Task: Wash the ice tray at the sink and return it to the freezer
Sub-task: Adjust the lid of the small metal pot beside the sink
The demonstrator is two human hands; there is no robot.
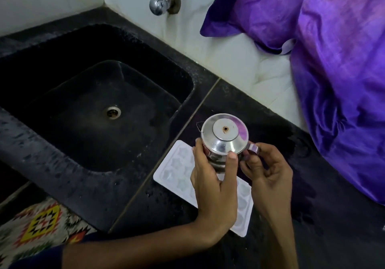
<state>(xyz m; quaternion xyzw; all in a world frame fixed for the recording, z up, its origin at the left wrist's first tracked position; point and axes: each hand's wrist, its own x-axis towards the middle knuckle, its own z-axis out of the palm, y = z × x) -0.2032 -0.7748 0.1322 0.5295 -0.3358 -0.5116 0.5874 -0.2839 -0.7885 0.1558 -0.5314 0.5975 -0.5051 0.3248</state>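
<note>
Both hands are holding our steel kettle point(224, 137): left hand point(212, 183) gripping its body, right hand point(264, 175) pinching its handle, over the ice tray point(179, 175)

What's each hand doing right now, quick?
Left hand: closed around the body of the steel lidded jug.
Right hand: pinching the jug's handle.
Ice tray: untouched on the counter beneath.

No text, label, brand, number or sign can be read on anything in view.
</note>
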